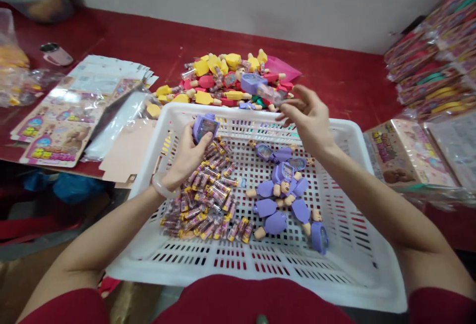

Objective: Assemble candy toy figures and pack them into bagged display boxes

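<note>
My left hand (186, 155) is closed round a purple toy case (205, 128) with a clear window, over the left side of a white plastic basket (383, 264). My right hand (308, 118) is above the basket's far rim, fingers stretched out and apart. Just beyond its fingertips is a blurred purple toy (254, 83) with a clear tube (269, 93) at its end, over the pile behind the basket. Inside the basket, small clear tubes with yellow ends (208, 195) lie heaped at left. Several purple toys with beige ends (275, 222) lie at right.
Yellow and red toys (204, 97) are piled on the red table (334, 71) behind the basket. Printed cards (59, 135) and clear bags lie at left, near a pink cup (57, 55). Stacked packaged toys (439, 76) and printed boxes (401, 150) stand at right.
</note>
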`<state>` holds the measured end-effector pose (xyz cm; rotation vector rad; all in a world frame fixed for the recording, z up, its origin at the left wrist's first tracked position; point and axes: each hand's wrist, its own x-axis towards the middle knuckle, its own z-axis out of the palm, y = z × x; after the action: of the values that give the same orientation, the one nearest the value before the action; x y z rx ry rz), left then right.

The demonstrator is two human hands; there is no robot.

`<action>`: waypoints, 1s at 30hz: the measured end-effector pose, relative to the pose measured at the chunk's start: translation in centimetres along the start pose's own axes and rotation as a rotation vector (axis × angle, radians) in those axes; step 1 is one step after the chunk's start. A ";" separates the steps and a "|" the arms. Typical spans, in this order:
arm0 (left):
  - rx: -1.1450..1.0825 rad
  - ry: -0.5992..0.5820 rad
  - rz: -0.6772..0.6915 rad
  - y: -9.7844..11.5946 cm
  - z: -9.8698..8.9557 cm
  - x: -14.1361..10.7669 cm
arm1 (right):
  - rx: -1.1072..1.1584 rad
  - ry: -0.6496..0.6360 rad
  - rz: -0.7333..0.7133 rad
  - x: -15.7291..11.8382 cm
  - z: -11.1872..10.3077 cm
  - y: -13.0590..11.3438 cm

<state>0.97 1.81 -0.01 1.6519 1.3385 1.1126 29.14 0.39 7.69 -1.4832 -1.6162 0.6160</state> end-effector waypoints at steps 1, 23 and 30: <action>-0.011 -0.002 -0.026 0.2 0.1 -0.2 | 0.058 0.031 -0.032 -0.3 0.7 0.0; 0.058 -0.359 -0.143 2.6 0.0 -1.8 | 0.331 -0.562 0.188 -6.5 10.5 7.1; 0.151 -0.607 -0.050 3.3 0.2 -2.9 | -0.072 -0.464 -0.089 -4.8 6.4 4.3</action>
<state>2.09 -1.70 2.46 1.8518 1.0672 0.4232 26.01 -2.38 -0.42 -1.3744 -2.0629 0.9077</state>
